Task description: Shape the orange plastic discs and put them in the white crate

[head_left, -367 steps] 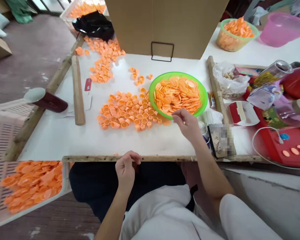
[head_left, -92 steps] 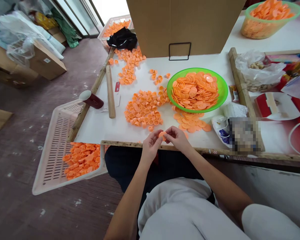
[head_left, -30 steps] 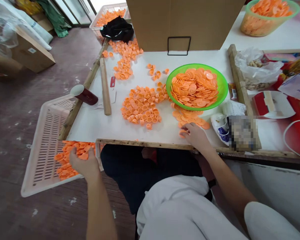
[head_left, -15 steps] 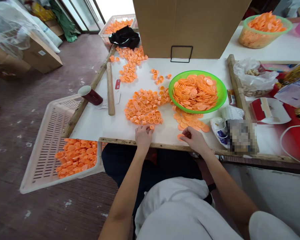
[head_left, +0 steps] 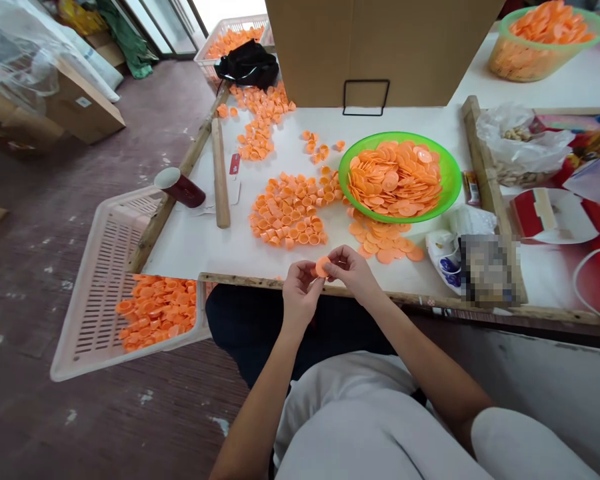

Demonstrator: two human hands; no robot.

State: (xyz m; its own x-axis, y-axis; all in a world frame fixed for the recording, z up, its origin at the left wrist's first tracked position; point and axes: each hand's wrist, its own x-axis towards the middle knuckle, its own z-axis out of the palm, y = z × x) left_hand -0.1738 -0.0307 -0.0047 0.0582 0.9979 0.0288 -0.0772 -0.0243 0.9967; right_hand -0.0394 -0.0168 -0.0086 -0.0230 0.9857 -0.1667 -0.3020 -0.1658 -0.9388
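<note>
My left hand (head_left: 300, 292) and my right hand (head_left: 354, 272) meet above the table's front edge, both with closed fingers. Pinched in the right fingertips is a thin orange plastic disc (head_left: 323, 267), facing me. It is held against a small orange plastic cup in the left fingers, which is mostly hidden. Beyond my left hand lies a heap of small orange cups (head_left: 293, 212). Loose orange discs (head_left: 383, 241) are spread past my right hand, beside a green bowl (head_left: 453, 177) piled with more discs.
A wooden stick (head_left: 221, 177) and a dark red mug (head_left: 180, 187) lie at the left. Below the edge stands a white plastic basket (head_left: 93, 300) with orange pieces. A tall cardboard box (head_left: 395, 53) blocks the back. Crumpled white packaging (head_left: 445, 250) is at the right.
Both hands have come together in front of me. My left hand brought a cup from the heap's near side, and my right hand brought a disc in from the right. The camera view shifted slightly.
</note>
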